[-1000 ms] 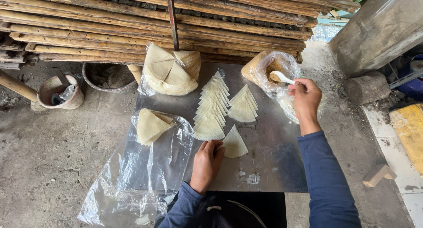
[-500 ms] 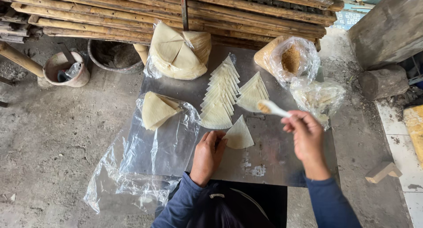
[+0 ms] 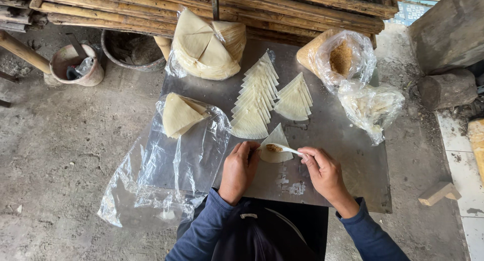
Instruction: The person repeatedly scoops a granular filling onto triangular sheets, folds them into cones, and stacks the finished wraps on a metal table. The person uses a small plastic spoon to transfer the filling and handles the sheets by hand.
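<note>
Right hand (image 3: 325, 173) pinched the handle of a small white spoon (image 3: 285, 149), fingers closed together around it; spoon bowl carried a bit of brown filling and sat over a single triangular wrapper (image 3: 275, 146). Spoon's long axis ran roughly left-right, bowl end toward the left hand (image 3: 239, 168). Left hand lay palm down, fingers together and slightly curled, fingertips touching the wrapper's left edge. The wrapper lay flat on the metal tray (image 3: 353, 165) right in front of the person, its tip pointing away from them, wide rounded edge nearest.

Just beyond it, a long fanned row of wrappers (image 3: 254, 97) and a shorter fanned row (image 3: 294, 101), tips also pointing away. To the left, a folded stack on loose clear plastic (image 3: 181, 115). Far edge: a bagged round stack of wrappers (image 3: 206, 47), an open bag of brown filling (image 3: 340, 57), and a crumpled bag with pale contents (image 3: 370, 107). Bamboo poles (image 3: 282, 9) behind, a small pot (image 3: 75, 64) on the ground left. Nothing lay between hands and wrapper.
</note>
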